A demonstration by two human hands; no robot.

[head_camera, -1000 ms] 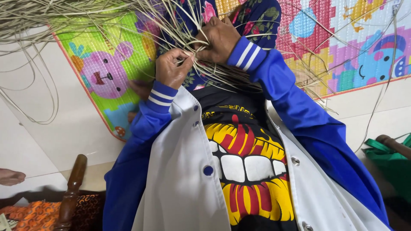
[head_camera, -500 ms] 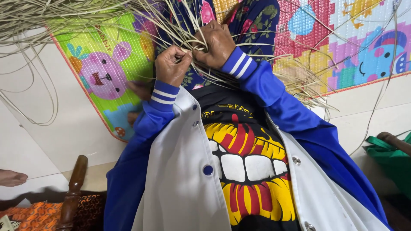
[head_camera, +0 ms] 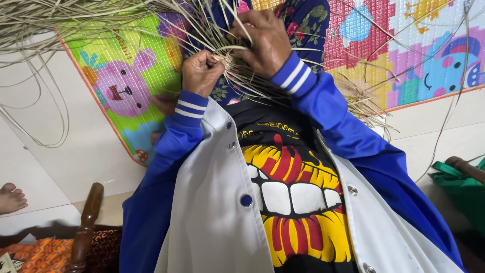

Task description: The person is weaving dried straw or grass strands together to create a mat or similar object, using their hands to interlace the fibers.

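A mass of pale dry straw strands (head_camera: 151,15) fans out across the top of the view, gathered into a woven knot (head_camera: 233,63) over my lap. My left hand (head_camera: 201,73) is closed around strands at the knot's left side. My right hand (head_camera: 262,43) presses down on the knot from the right, fingers curled over the straw. Both arms wear blue sleeves with white-striped cuffs. My lap under the work is covered by dark floral cloth (head_camera: 303,20).
A colourful foam play mat (head_camera: 126,86) with cartoon animals lies on the pale tiled floor (head_camera: 60,162). Loose straw loops trail at left. Another person's bare foot (head_camera: 10,197) shows at left. A wooden furniture post (head_camera: 86,222) stands lower left, a green bag (head_camera: 462,189) at right.
Both hands have stayed on the knot; they shifted slightly right and up in view while working the strands. The straw fan has moved little.
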